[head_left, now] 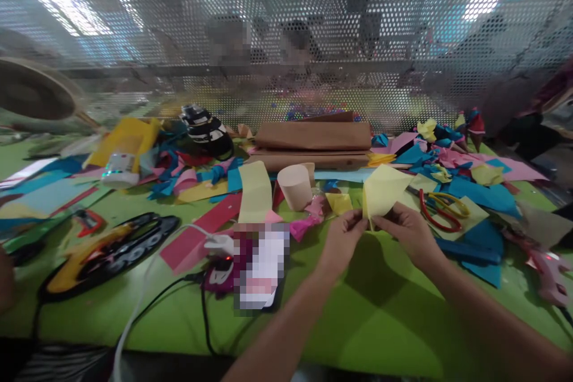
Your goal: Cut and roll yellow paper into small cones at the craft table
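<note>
A sheet of pale yellow paper (385, 190) is held up above the green table (376, 316), bent along its left side. My left hand (342, 237) pinches the lower left edge of the sheet. My right hand (409, 233) grips its lower edge between thumb and fingers, close beside the left. Just right of the sheet lie scissors with red and yellow handles (441, 215) on more paper. To the left of my hands are a pink paper bow (308, 221) and a cream paper roll (294, 187) standing upright.
Folded brown paper (313, 142) lies at the back, before a perforated metal screen (331, 80). Pink glue gun (548, 274) sits at right. A blurred phone (264, 268), a purple power strip (221, 274) with cables and a black-yellow oval item (111, 253) lie left. Coloured paper scraps (447, 155) surround them.
</note>
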`<state>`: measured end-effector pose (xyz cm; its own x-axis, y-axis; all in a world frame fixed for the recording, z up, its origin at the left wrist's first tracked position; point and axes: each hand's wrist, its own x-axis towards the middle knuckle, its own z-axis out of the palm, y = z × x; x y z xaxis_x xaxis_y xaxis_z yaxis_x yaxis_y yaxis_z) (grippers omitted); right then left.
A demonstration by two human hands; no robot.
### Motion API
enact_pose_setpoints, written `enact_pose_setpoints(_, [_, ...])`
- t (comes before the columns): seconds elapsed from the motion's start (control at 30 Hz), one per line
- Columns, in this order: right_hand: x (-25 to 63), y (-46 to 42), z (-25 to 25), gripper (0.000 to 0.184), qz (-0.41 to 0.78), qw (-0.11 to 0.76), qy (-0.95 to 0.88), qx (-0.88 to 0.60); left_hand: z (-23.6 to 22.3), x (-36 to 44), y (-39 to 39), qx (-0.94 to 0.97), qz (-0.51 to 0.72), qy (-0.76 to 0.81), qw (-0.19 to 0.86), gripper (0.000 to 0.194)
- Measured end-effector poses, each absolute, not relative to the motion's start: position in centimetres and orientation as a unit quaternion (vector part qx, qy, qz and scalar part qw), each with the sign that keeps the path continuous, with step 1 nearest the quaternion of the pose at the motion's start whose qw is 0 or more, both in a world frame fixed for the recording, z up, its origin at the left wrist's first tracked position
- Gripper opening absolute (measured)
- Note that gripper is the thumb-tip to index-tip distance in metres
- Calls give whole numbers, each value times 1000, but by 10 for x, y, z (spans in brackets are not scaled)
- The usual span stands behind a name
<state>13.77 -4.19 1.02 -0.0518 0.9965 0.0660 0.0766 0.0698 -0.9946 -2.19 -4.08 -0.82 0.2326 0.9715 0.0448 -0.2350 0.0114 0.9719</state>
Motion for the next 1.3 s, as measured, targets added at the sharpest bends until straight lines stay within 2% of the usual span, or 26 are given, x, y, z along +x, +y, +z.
enact_pose_setpoints(0.4, [135,-41,1,29,459,501,-532,-505,-5,-22,-44,530,485,391,575,24])
enact_pose_setpoints(0.67, [133,-43,3,38,430,507,-529,-527,-13,-18,-42,526,486,355,601,25])
enact_pose_setpoints(1.3, [129,-43,4,33,423,516,-522,-531,-15,-17,-42,526,485,349,605,26])
